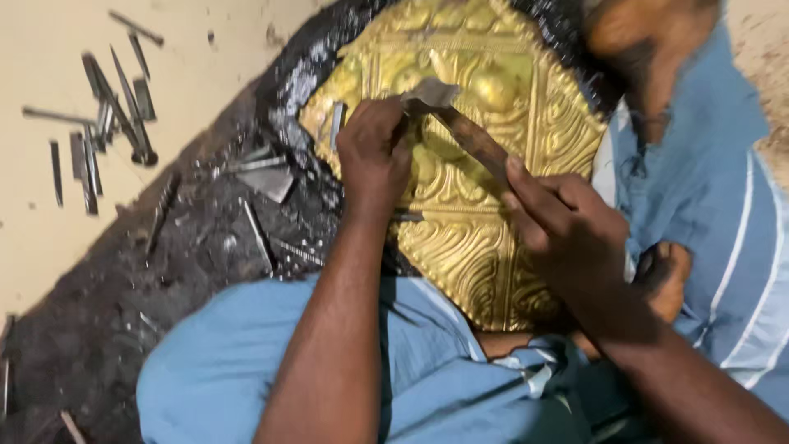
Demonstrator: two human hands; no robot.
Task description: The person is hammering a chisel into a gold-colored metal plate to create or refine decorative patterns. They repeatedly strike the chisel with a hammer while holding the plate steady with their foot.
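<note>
Brass plate (472, 238) under both hands: left hand (374, 156) fisted around punch (411, 103); right hand (567, 230) gripping hammer (472, 140).

One brass plate (485, 238), perhaps fifteen punches (123, 90)

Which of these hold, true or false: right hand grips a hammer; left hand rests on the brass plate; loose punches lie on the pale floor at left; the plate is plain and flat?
1. The right hand grips a hammer. True.
2. The left hand rests on the brass plate. True.
3. Loose punches lie on the pale floor at left. True.
4. The plate is plain and flat. False: it is embossed with raised ornament.
</note>
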